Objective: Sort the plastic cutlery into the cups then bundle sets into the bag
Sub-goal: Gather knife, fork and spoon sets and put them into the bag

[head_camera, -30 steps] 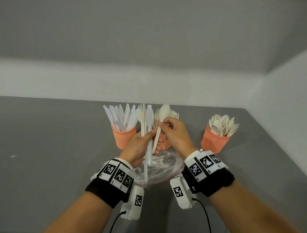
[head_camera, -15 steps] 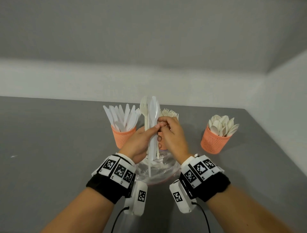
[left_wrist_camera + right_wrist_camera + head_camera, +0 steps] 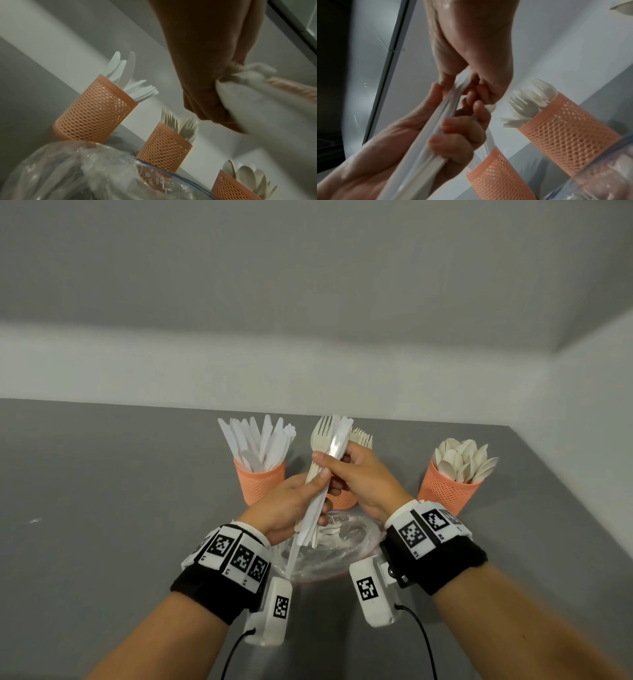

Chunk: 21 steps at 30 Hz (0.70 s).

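Pinching one slim set of white plastic cutlery (image 3: 323, 474), the left hand (image 3: 291, 508) grips its handles while the right hand (image 3: 363, 477) steadies the necks above a clear plastic bag (image 3: 342, 549). Light, stiff, slippery pieces probably hold best mid-handle. Three orange mesh cups (image 3: 262, 484) stand on the grey counter (image 3: 102, 508).

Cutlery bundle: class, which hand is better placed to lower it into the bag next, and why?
Probably the left hand: it grips the cutlery bundle around its handles, directly above the bag. The right hand only pinches near the top.
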Motion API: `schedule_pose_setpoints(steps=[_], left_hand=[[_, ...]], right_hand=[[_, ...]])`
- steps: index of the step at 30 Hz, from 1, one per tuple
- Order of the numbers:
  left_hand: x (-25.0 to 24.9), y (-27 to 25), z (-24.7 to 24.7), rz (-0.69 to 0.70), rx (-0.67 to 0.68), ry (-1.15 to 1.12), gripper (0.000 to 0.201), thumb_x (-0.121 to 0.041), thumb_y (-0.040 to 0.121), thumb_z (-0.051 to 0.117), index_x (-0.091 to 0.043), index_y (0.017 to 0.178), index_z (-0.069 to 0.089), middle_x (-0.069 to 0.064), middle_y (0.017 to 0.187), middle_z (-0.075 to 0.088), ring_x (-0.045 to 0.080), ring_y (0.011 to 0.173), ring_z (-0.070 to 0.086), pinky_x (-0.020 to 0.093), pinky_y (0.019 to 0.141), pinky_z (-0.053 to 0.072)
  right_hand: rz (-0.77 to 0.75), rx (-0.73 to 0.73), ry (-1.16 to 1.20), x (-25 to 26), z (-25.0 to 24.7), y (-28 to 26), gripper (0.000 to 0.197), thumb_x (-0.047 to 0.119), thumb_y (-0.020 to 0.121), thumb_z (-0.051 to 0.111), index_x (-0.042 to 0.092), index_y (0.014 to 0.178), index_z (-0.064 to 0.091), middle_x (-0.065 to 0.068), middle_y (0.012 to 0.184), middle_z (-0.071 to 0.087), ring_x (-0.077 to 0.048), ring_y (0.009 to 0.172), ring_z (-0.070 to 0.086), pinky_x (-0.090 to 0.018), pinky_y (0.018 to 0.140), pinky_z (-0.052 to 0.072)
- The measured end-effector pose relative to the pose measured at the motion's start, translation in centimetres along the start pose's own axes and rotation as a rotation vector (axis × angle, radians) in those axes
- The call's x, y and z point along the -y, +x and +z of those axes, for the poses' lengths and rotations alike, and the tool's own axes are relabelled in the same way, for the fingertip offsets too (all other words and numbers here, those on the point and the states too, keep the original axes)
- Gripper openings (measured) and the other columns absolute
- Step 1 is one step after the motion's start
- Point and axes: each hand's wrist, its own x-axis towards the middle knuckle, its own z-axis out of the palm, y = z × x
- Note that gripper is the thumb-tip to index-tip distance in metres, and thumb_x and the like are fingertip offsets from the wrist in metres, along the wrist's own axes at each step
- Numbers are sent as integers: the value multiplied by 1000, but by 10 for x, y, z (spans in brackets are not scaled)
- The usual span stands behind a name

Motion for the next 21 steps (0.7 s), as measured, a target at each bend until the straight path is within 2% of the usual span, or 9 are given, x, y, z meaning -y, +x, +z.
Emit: schedule_pose_setpoints(steps=[2, 6, 9, 11, 14, 16, 18, 19, 21], left_hand=[[-1, -1, -1, -28, -5, -34, 44, -41, 92, 40, -3, 97, 61, 5, 71, 57, 11, 56, 48, 21, 50, 46], [-2, -1, -3, -15, -65, -35, 43, -34, 98, 35, -3, 99, 64, 3, 83, 67, 11, 59, 54, 23, 51, 48], [-4, 0, -2, -20, -138, -8, 44, -35, 98, 34, -4, 102, 64, 8, 85, 66, 14, 61, 58, 27, 54, 51], [-6, 0, -5, -31, -187, -7, 43, -35, 99, 34, -4, 104, 64, 12, 85, 66, 17, 65, 62, 28, 57, 55], [-8, -2, -15, -22, -264, 50, 42, -32, 100, 35, -1, 111, 62, 13, 89, 68, 18, 72, 66, 26, 62, 56], [-10, -5, -23, 30, -350, 99, 42, -29, 100, 34, 2, 108, 62, 10, 82, 66, 13, 64, 64, 21, 56, 53], [-12, -11, -35, 117, -473, 82, 38, -26, 101, 33, -1, 100, 61, 9, 77, 61, 14, 60, 59, 17, 50, 50], [-13, -15, -43, 171, -538, 88, 36, -26, 101, 33, -4, 95, 61, 8, 76, 59, 15, 62, 56, 17, 51, 49], [-15, -21, -59, 281, -650, 143, 36, -28, 101, 33, -10, 90, 63, 6, 78, 60, 16, 67, 57, 23, 64, 51]], right_hand=[[15, 8, 14, -1, -1, 1, 14, 18, 86, 64, 10, 97, 60, 6, 49, 53, -6, 39, 39, -18, 41, 38], [15, -27, 51, -1, -1, 4, 20, 14, 87, 62, 4, 103, 55, 7, 43, 50, -4, 36, 39, -15, 37, 36], [-9, -81, 31, -1, 1, 6, 24, 8, 86, 61, -3, 106, 54, -2, 55, 54, -3, 36, 43, -16, 37, 37], [-36, -129, 26, 1, 1, 7, 24, 5, 86, 61, -4, 106, 53, -3, 61, 56, -2, 38, 49, -14, 39, 40], [-90, -176, -21, 8, 2, 12, 10, 5, 87, 60, 7, 95, 55, -2, 71, 59, 0, 49, 58, -11, 45, 43], [-148, -235, -97, 16, 0, 21, 9, 9, 87, 60, 16, 86, 54, -2, 76, 61, -9, 63, 61, -17, 53, 46], [-217, -300, -157, 26, -1, 30, 10, 11, 87, 59, 19, 85, 52, -3, 82, 60, -16, 74, 61, -27, 66, 52], [-261, -333, -182, 31, 0, 34, 9, 11, 87, 58, 16, 87, 50, -3, 83, 58, -17, 76, 61, -28, 70, 54], [-383, -408, -250, 42, 7, 42, 9, 10, 89, 55, 10, 94, 48, 0, 79, 55, -11, 71, 57, -18, 66, 51]])
